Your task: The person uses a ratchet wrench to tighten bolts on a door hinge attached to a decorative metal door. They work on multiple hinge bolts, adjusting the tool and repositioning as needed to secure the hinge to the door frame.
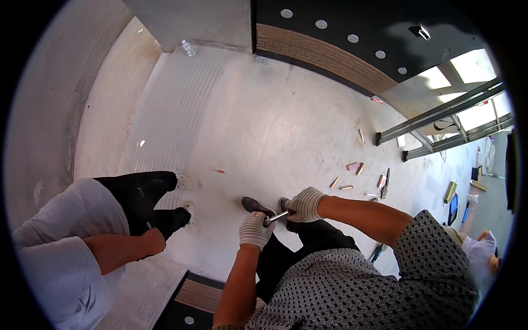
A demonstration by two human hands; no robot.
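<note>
A short, shiny metal rod (278, 216) spans the gap between my two hands, above my dark shoes. My left hand (255, 231), in a striped white work glove, closes round its lower left end. At its other end is my right hand (306, 204), gloved the same way, with the fingers curled in and a dark part showing at the grip. My fingers cover both ends, so the exact kind of tool cannot be told. The floor (236, 137) lies below.
Another person (77, 247) stands at the left, one hand low. Ahead on the right lie several small reddish-brown pieces (360, 168) and a dark long tool (386, 186). A metal ladder (440, 118) leans at the right. A clear bottle (188, 48) stands by the far wall.
</note>
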